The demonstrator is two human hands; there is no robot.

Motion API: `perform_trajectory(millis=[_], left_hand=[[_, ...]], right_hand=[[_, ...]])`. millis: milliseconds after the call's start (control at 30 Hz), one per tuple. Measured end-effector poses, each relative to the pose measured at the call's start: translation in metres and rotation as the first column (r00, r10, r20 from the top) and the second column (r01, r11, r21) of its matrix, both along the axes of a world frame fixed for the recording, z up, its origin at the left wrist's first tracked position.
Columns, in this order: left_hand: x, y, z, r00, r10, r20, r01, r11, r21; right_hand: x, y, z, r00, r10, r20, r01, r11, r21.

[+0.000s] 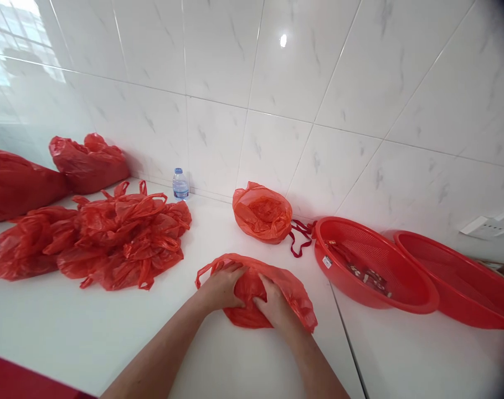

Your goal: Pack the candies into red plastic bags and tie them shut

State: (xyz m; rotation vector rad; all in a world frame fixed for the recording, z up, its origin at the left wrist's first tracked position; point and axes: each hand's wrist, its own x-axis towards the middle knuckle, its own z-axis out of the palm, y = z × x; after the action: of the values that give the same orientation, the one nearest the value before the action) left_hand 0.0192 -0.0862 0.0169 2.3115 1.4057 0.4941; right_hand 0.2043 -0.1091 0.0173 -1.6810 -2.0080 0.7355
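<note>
A red plastic bag (252, 321) lies spread on the white table in front of me, its mouth facing up and one handle loop sticking out at the left. My left hand (224, 287) rests in its mouth on the left side, fingers stretched forward and thumb apart. On the right side, my right hand (277, 303) reaches into the same bag, thumb and forefinger apart and the other fingers mostly hidden. Red film shows between the two hands; what is inside cannot be made out. Just behind stands another red bag (262, 213), its mouth open and its rim folded outward.
A heap of crumpled red bags (123, 238) lies left, with fuller red bags (90, 163) behind it. A small water bottle (180, 184) stands by the tiled wall. Right are a red basket (376, 302) holding small packets, a second red basket (463, 310) and a dark red ribbon (299, 238).
</note>
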Motion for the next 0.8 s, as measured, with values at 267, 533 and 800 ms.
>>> perform_trajectory(millis=[267, 533, 800], left_hand=[[-0.021, -0.003, -0.004, 0.992, -0.095, -0.086, 0.082, 0.985, -0.149], [-0.003, -0.043, 0.01, 0.99, -0.136, 0.036, 0.123, 0.96, 0.252], [0.015, -0.07, -0.015, 0.96, -0.278, -0.015, 0.278, 0.96, -0.019]], right_hand=[[0.02, 0.013, -0.002, 0.996, -0.016, -0.086, -0.004, 0.976, -0.219], [0.02, 0.029, -0.016, 0.983, -0.029, -0.182, 0.023, 0.999, -0.035], [0.021, 0.055, -0.02, 0.994, -0.11, -0.009, 0.111, 0.991, 0.081]])
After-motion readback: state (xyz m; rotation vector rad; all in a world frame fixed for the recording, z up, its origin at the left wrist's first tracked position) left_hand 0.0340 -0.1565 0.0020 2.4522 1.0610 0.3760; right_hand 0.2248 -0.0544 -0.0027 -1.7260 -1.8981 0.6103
